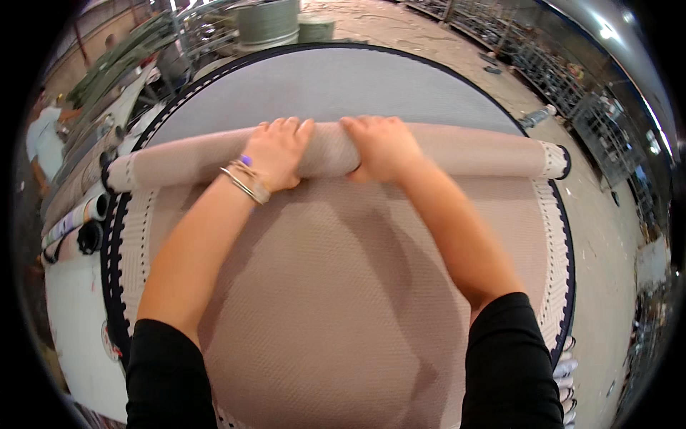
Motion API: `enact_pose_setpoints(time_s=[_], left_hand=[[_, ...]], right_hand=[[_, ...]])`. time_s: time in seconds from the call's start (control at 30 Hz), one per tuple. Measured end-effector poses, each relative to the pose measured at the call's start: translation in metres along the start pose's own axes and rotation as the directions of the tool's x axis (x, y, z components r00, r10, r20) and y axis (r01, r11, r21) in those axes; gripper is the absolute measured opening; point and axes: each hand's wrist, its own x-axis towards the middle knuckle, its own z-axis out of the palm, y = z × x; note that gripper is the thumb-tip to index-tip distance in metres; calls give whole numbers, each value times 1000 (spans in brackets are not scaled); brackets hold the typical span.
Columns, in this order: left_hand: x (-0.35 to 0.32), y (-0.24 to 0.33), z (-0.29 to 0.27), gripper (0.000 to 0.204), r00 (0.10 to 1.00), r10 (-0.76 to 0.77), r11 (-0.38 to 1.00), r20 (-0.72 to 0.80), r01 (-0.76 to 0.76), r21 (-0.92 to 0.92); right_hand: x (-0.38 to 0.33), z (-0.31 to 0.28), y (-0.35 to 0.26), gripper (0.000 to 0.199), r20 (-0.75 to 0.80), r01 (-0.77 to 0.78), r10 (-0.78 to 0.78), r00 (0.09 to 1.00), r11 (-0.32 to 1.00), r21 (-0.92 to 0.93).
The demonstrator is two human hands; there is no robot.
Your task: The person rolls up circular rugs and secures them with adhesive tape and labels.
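A large pinkish-beige rug [321,286] with a white patterned border and dark edging lies spread before me. Its far part is wound into a long roll [471,150] that runs from left to right. My left hand [280,151], with bracelets at the wrist, is closed over the roll just left of its middle. Just right of the middle, my right hand [382,149] grips the same roll, fingers over the top. Both palms and the roll's underside are hidden. Beyond the roll shows a grey rounded sheet [343,82] with dark edging.
To the left, several rolled rugs [78,222] rest beside a white table surface [78,307]. Green drums [268,25] stand at the back. Metal racks [607,136] line the right side, past a bare concrete floor [600,264]. A plastic bottle [537,116] lies near the far right edge.
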Motion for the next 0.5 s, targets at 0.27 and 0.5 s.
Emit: enact_pose_setpoints(time_s=[0.27, 0.5], left_hand=[[-11, 15, -20, 27, 999, 17, 999, 46, -16, -36], [-204, 142, -164, 10, 994, 99, 993, -37, -101, -64]], right_hand=[[-3, -14, 1, 46, 117, 111, -108, 987, 994, -16], [-210, -74, -120, 20, 4, 398, -398, 917, 917, 40]])
